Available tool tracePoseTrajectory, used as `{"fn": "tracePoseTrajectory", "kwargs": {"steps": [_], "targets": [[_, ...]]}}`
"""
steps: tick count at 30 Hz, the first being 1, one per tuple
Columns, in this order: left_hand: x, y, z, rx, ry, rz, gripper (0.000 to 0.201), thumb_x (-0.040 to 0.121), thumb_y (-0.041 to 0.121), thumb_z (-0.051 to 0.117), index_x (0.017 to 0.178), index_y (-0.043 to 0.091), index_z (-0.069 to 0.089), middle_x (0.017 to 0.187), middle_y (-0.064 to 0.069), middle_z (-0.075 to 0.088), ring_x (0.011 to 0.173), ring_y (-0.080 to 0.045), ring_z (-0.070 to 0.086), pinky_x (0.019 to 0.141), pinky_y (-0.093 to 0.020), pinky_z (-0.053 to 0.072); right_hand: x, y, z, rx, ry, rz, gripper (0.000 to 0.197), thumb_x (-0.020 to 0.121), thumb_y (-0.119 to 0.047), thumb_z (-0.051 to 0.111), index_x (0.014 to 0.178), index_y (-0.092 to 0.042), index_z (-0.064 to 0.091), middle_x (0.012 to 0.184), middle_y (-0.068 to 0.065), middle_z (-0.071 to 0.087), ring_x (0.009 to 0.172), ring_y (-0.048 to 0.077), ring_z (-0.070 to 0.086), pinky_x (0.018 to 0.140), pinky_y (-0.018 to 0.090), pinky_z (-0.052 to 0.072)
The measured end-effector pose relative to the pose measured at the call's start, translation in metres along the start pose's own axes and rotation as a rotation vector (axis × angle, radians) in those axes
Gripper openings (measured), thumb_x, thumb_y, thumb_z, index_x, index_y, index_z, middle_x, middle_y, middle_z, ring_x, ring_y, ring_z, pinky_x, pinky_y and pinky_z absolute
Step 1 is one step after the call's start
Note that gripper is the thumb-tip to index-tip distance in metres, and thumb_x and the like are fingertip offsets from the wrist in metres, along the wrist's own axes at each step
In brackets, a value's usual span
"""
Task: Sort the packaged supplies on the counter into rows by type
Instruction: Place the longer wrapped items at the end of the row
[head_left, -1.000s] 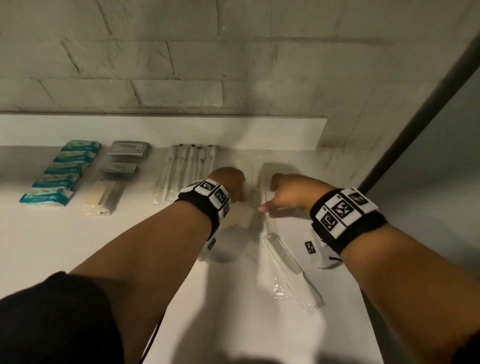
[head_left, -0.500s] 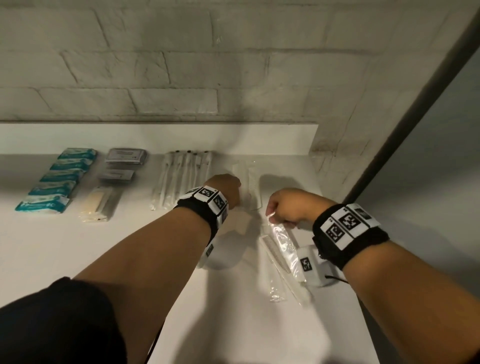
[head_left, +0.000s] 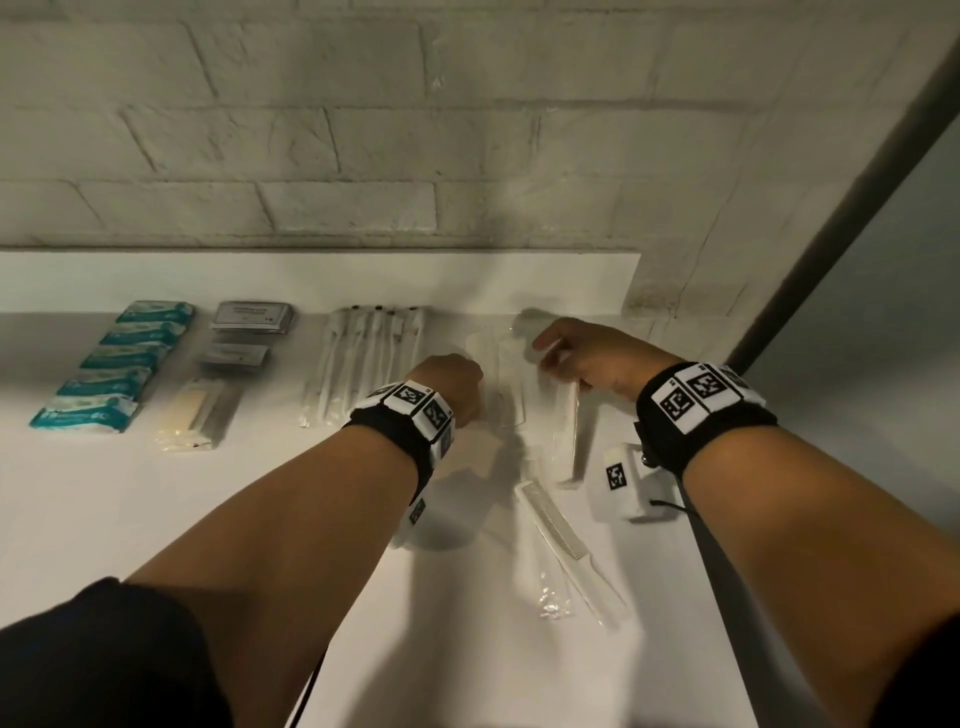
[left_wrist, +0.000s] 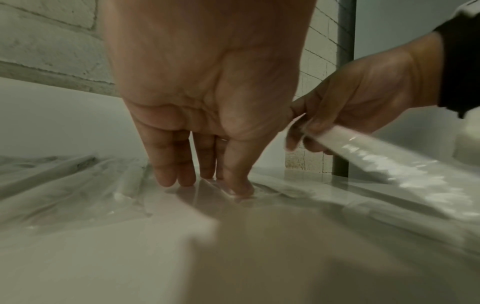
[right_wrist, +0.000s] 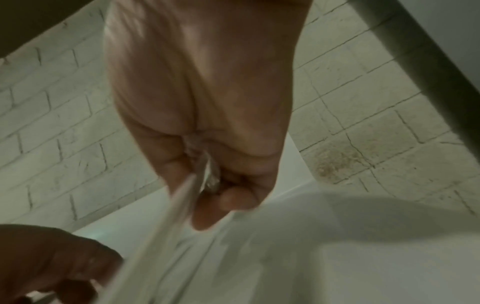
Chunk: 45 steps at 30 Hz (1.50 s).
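Note:
My right hand (head_left: 571, 358) pinches the top end of a comb in a clear wrapper (head_left: 573, 431), which hangs down tilted over the counter (head_left: 156, 519). The same wrapped comb (left_wrist: 389, 164) shows blurred in the left wrist view. My left hand (head_left: 454, 387) rests beside it, fingertips (left_wrist: 166, 179) and thumb pressing a flat clear packet (left_wrist: 78, 195) onto the counter. Two clear comb packets (head_left: 501, 374) lie between the hands near the back wall. Another wrapped white comb (head_left: 563, 540) lies slanted on the counter nearer me.
Rows stand at the back left: teal packets (head_left: 114, 364), grey sachets (head_left: 252, 322) with a beige packet (head_left: 192, 415) below, and long white wrapped sticks (head_left: 363, 364). A brick wall (head_left: 363, 156) backs the counter; a dark post (head_left: 831, 234) borders the right edge.
My right hand has lifted one wrapped comb from the near pile and carried it toward the back wall. My left hand has stayed where it was.

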<state>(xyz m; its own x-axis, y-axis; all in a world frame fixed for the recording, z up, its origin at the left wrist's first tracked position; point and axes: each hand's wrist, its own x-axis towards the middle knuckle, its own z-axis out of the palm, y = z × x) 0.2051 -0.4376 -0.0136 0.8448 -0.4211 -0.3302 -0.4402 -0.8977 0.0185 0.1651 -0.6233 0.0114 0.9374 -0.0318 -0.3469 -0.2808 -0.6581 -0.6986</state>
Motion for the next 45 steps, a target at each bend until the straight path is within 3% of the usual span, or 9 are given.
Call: {"fn": "tracePoseTrajectory", "kwargs": {"steps": [5,10,19,29,33,36,38,41,45], "targets": [[0.002,-0.002,0.003,-0.049,0.014,0.001,0.051,0.090,0.023,0.061,0.139,0.016,0.048,0.144,-0.005,0.045,0.131,-0.025,0.046,0.106,-0.032,0.039,0.002,0.006,-0.002,-0.339,0.246,-0.023,0.054,0.090,-0.015,0.057,0.142,-0.023,0.042,0.145,0.007,0.042,0.128,0.026,0.045,0.099,0.029,0.037],[0.003,-0.005,0.007,-0.070,0.200,0.017,0.060,0.090,0.035,0.062,0.144,0.029,0.039,0.153,0.003,0.034,0.137,-0.021,0.036,0.111,-0.035,0.030,-0.020,0.012,0.019,-0.721,-0.033,-0.033,0.057,0.081,-0.034,0.070,0.133,-0.016,0.055,0.136,0.003,0.055,0.122,0.024,0.052,0.102,0.034,0.043],[0.019,0.029,0.005,0.110,0.134,0.064,0.047,0.084,0.052,0.061,0.126,0.031,0.059,0.130,0.003,0.058,0.120,-0.024,0.048,0.099,-0.037,0.036,0.008,0.015,0.021,-0.634,-0.040,-0.036,0.062,0.087,-0.021,0.064,0.143,-0.015,0.039,0.135,0.012,0.054,0.121,0.030,0.054,0.098,0.037,0.045],[0.022,0.030,0.004,0.120,0.110,0.040,0.049,0.084,0.052,0.061,0.128,0.032,0.057,0.131,0.003,0.057,0.122,-0.025,0.047,0.100,-0.039,0.034,0.012,0.011,0.020,-0.561,-0.097,-0.069,0.066,0.093,-0.012,0.054,0.152,-0.013,0.023,0.159,0.009,0.019,0.144,0.028,0.027,0.115,0.036,0.025],[0.020,0.034,0.002,0.150,0.096,0.035,0.042,0.086,0.045,0.060,0.123,0.026,0.060,0.126,-0.001,0.058,0.118,-0.026,0.048,0.096,-0.038,0.035,-0.014,-0.003,0.023,-0.432,0.152,-0.100,0.046,0.088,-0.032,0.061,0.130,-0.014,0.052,0.130,0.012,0.051,0.115,0.030,0.055,0.092,0.035,0.045],[0.021,0.036,0.004,0.169,0.100,0.020,0.036,0.089,0.033,0.057,0.123,0.021,0.060,0.127,-0.003,0.058,0.118,-0.026,0.048,0.097,-0.038,0.035,-0.048,-0.022,0.040,-0.638,-0.093,-0.029,0.050,0.084,-0.054,0.060,0.113,-0.013,0.062,0.091,0.001,0.063,0.082,0.018,0.060,0.065,0.030,0.046],[0.021,0.036,0.004,0.154,0.087,0.017,0.040,0.089,0.035,0.057,0.127,0.022,0.058,0.131,-0.001,0.056,0.120,-0.025,0.046,0.100,-0.039,0.033,-0.066,-0.030,0.058,-0.823,-0.329,0.097,0.061,0.081,-0.062,0.059,0.118,-0.013,0.061,0.089,-0.001,0.063,0.077,0.016,0.060,0.062,0.029,0.047],[0.020,0.036,0.002,0.141,0.062,0.028,0.044,0.090,0.044,0.053,0.130,0.025,0.055,0.136,0.000,0.053,0.124,-0.025,0.044,0.103,-0.039,0.032,-0.075,-0.033,0.072,-0.839,-0.431,0.170,0.052,0.084,-0.046,0.066,0.122,-0.009,0.062,0.100,0.005,0.065,0.084,0.022,0.064,0.074,0.032,0.052],[0.019,0.035,0.001,0.136,0.052,0.035,0.045,0.090,0.045,0.052,0.130,0.025,0.055,0.136,0.000,0.052,0.124,-0.025,0.044,0.103,-0.039,0.032,-0.080,-0.039,0.065,-0.722,-0.355,0.166,0.029,0.091,-0.024,0.055,0.110,-0.003,0.062,0.070,0.006,0.054,0.053,0.016,0.048,0.051,0.026,0.042]]}}
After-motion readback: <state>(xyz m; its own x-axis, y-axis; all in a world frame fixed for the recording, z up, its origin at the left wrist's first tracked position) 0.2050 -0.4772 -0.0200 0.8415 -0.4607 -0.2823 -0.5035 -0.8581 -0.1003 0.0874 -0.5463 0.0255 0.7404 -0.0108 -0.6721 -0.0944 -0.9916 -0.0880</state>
